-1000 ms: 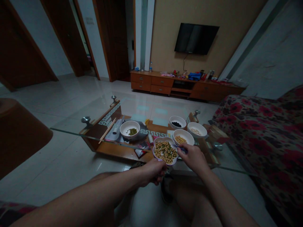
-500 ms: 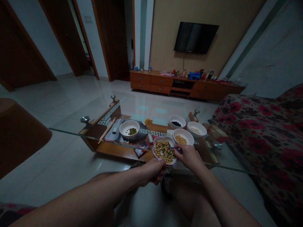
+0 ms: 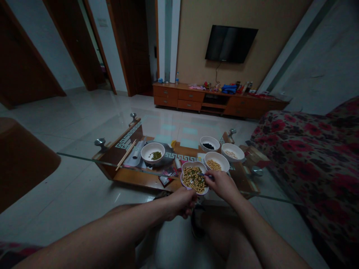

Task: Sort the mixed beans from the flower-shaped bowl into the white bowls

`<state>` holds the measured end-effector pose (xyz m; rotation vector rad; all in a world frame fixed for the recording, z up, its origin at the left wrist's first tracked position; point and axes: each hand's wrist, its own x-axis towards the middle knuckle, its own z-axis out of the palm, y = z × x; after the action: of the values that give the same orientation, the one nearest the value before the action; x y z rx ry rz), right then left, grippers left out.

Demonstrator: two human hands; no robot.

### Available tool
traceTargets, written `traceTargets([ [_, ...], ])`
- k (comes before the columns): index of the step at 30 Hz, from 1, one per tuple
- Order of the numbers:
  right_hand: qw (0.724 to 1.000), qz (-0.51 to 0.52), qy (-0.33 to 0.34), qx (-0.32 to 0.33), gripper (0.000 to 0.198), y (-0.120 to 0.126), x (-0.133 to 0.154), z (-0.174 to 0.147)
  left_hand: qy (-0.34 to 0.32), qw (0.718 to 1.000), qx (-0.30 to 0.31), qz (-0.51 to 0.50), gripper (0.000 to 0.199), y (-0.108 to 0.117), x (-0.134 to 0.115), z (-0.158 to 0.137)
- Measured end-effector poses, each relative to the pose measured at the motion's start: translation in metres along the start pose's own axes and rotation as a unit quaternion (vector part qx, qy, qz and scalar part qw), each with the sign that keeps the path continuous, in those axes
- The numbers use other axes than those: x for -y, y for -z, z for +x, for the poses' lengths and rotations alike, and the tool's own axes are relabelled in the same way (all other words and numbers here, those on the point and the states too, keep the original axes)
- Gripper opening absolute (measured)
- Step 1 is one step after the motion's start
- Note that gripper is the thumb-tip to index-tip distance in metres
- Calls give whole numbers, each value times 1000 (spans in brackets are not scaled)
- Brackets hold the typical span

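A flower-shaped bowl (image 3: 183,181) with a pale purple rim stands at the near edge of the glass table, full of mixed yellow and green beans with a few white bits. My left hand (image 3: 183,201) is closed at its near rim, the fingertips partly hidden. From the right, my right hand (image 3: 221,184) pinches a thin bluish-grey tool (image 3: 202,174) whose tip points into the beans; its exact kind is too small to make out. Just behind is a white bowl of yellow beans (image 3: 219,157). A white bowl of green beans (image 3: 147,151) stands to the left.
Farther back on the glass table (image 3: 84,158) stand a bowl of black beans (image 3: 210,140) and a bowl of white pieces (image 3: 235,149). Chopsticks (image 3: 125,155) lie at the left. A flower-patterned sofa (image 3: 303,149) is on the right, a brown stool-like shape (image 3: 25,160) on the left.
My right hand and the tool tip have shifted very slightly left over the beans. The left hand stays at the bowl's rim. The whole view has moved a little.
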<state>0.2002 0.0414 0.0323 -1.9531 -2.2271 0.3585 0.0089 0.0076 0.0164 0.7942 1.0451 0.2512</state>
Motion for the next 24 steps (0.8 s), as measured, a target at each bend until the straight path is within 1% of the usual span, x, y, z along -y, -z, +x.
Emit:
traceTargets([
  [7,1000,8,-3,5,26,4,2,-1,-5,1000,19,-5,15,2,2,2],
  [15,1000,-2,-4,-3,27,3,1,-3,7,1000,-3,9,16,2,2,5],
  [24,1000,-3,-4,0,27,3,1,-3,4,1000,0,7,15,0,-2,-2],
])
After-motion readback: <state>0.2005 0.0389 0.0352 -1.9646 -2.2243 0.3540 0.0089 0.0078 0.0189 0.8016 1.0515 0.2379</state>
